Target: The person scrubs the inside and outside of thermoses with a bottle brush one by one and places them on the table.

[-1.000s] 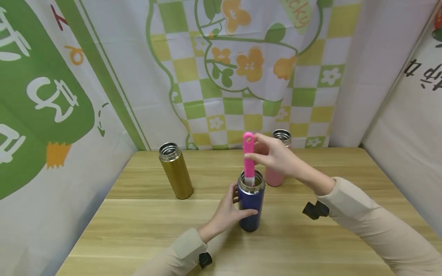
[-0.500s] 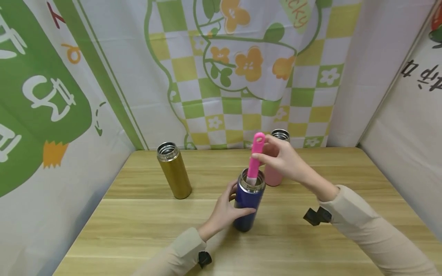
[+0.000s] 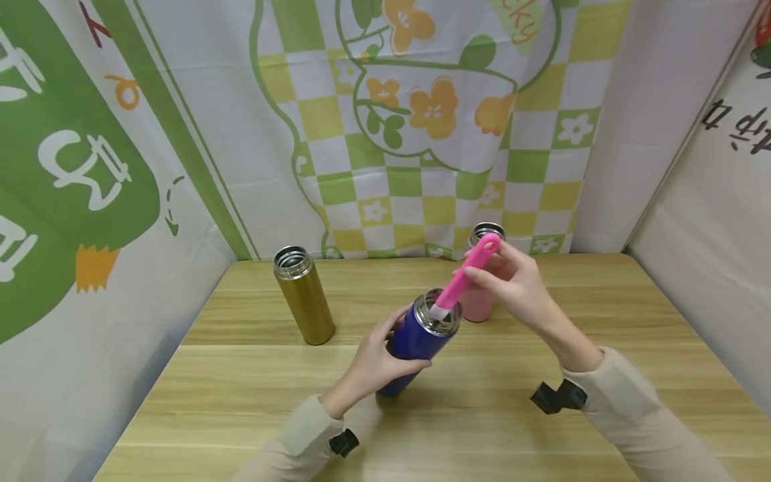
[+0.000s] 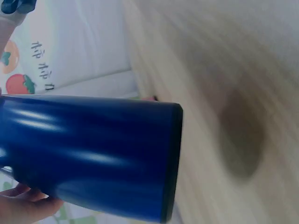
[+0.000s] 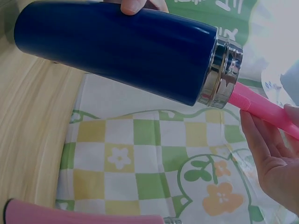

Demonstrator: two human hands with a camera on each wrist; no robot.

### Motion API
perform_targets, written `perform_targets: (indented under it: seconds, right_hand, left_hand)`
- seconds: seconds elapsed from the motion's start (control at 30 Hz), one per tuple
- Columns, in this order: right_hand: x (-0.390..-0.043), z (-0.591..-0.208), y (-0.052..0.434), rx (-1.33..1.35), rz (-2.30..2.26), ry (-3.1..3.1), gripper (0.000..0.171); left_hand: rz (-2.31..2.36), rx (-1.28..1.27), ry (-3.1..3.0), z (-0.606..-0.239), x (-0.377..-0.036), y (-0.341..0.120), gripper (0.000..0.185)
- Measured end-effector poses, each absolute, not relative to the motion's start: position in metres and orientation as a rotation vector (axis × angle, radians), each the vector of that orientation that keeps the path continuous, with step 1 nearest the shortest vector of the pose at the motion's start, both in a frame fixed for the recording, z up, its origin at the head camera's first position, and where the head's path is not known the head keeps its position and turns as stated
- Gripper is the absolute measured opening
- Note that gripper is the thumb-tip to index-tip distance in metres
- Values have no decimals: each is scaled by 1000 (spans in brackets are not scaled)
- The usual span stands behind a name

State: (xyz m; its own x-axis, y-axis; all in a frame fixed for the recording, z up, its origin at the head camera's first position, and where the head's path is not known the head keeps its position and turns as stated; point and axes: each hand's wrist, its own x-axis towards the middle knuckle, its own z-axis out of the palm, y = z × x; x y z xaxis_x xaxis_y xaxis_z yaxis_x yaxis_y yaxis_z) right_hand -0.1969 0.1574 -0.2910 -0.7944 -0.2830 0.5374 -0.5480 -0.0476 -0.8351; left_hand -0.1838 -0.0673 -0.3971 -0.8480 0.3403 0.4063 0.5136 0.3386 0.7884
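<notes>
My left hand (image 3: 376,361) grips a dark blue thermos bottle (image 3: 415,338) by its side, thumb across the front. The bottle leans with its steel mouth (image 3: 436,313) up and to the right. In the left wrist view its base stands apart from a shadow on the tabletop. A pink-handled bottle brush (image 3: 464,274) slants into the mouth; its head is hidden inside. My right hand (image 3: 518,288) pinches the handle near its holed end. The right wrist view shows the fingers (image 5: 254,137) along the handle, just outside the steel neck (image 5: 222,70).
A gold thermos bottle (image 3: 307,301), lidless, stands upright on the wooden table (image 3: 253,402) to the left. Behind my right hand stands a pink thermos bottle (image 3: 478,308), partly covered by the hand and brush. Printed cloth (image 3: 391,187) hangs at the table's back edge.
The blue bottle has gone from upright to leaning, its base swinging left and lifting. My right hand has moved right, and the brush handle now slants right.
</notes>
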Motion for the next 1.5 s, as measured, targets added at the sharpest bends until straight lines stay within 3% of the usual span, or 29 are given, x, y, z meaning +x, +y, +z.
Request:
perform_targets:
  seconds: [0.2,0.53,0.63,0.7,0.8,1.07,1.5]
  right_hand:
    - [-190,-301,164,727,2103,-1948,14]
    - [-185,-324,165,687,2396,-1622,18]
    - [-192,-341,169,744,2464,-1499,23]
    - [-214,-373,181,852,2533,-1361,30]
    - [-219,-383,186,842,2594,-1254,32]
    - [-183,-341,180,564,2629,-1108,17]
    - [-180,-336,200,550,2625,-992,17]
  left_hand:
    - [-1337,-830,-2417,-385,-182,-76,81]
    - [-1157,-906,-2398,-376,-179,-84,76]
    - [-1085,-914,-2394,-374,-177,-85,75]
    - [-1050,-906,-2403,-373,-175,-86,75]
    - [-1007,-887,-2418,-372,-174,-88,75]
    - [-909,-847,-2456,-370,-170,-95,76]
    - [-794,-914,-2422,-370,-168,-99,77]
